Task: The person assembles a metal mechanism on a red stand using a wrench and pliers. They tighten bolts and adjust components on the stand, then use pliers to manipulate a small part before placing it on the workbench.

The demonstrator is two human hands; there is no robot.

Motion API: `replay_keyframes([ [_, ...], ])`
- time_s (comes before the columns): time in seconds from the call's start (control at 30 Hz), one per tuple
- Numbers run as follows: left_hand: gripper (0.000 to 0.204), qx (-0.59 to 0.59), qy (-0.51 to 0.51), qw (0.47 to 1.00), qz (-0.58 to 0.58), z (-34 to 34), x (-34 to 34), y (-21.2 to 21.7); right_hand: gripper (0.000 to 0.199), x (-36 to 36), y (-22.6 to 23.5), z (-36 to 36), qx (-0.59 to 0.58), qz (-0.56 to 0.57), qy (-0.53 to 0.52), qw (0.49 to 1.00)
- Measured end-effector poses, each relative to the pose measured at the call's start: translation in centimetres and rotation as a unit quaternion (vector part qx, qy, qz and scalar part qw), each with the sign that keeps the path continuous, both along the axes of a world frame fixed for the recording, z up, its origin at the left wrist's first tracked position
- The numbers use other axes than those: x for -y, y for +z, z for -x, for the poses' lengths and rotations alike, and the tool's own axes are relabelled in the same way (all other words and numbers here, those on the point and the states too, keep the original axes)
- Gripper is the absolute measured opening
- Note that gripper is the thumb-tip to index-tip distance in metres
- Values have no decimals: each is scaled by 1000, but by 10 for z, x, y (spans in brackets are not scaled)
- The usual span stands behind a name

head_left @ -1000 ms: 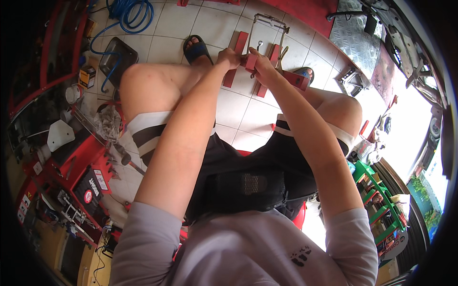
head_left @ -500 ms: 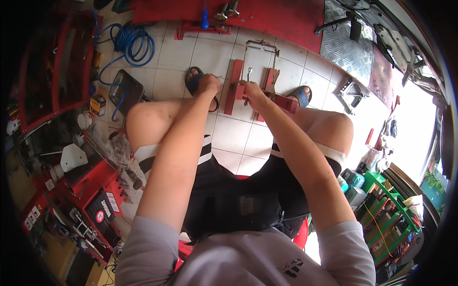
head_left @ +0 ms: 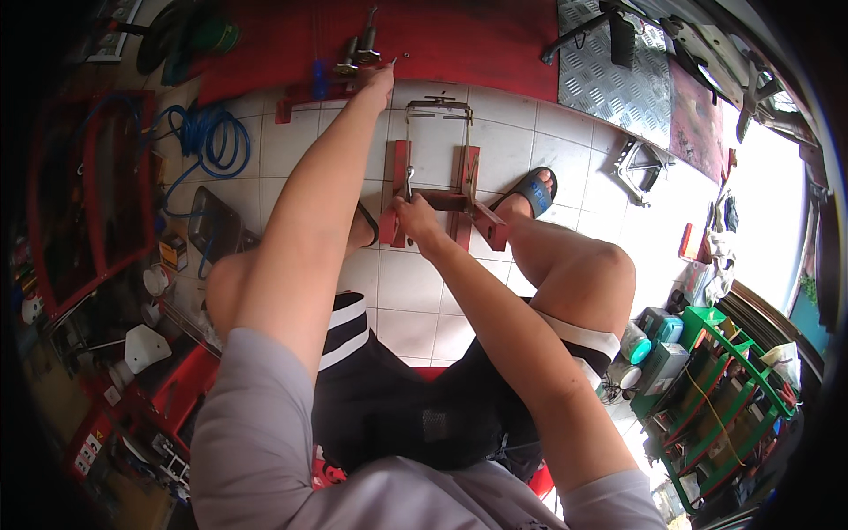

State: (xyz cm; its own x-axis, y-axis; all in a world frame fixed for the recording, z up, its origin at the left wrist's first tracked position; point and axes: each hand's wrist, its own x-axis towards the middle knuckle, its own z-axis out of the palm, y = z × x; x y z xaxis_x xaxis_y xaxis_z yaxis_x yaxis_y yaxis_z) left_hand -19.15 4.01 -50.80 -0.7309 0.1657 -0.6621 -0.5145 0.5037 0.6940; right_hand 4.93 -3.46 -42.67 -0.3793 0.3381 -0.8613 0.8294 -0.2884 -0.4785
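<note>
My left hand (head_left: 378, 86) reaches far forward to the near edge of the red bench, fingers closed on a small thin metal piece (head_left: 394, 63); its exact kind is too small to tell. Just beyond and left of that hand, two shiny bolt-like metal parts (head_left: 367, 42) lie on the bench. My right hand (head_left: 416, 218) is closed around the handle of a wrench with a round metal head (head_left: 411, 173). It is at the left side of a red metal stand (head_left: 433, 200) on the floor, from which a thin metal frame (head_left: 439, 105) extends forward.
A red bench (head_left: 477, 53) with a diamond-plate sheet (head_left: 614, 75) spans the front. Coiled blue hose (head_left: 216, 141) and a dark tray (head_left: 215, 221) are at left. My sandalled foot (head_left: 535, 192) is beside the stand. A green tool rack (head_left: 724, 362) stands at right.
My left hand has moved forward from above the foot to the bench edge. My right hand stays on the wrench at the stand. The view has shifted.
</note>
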Motion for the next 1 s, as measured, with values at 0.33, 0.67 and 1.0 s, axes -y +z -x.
replay_keyframes([
  [0.33,25,-28,18,999,20,27,6,-14,42,15,3,1,-44,-157,48,985],
  [0.67,30,74,-321,939,-104,-7,56,153,42,-24,66,14,-95,-266,158,946],
  [1.0,24,14,-230,929,-289,-123,64,223,39,-105,193,14,-103,-345,345,867],
])
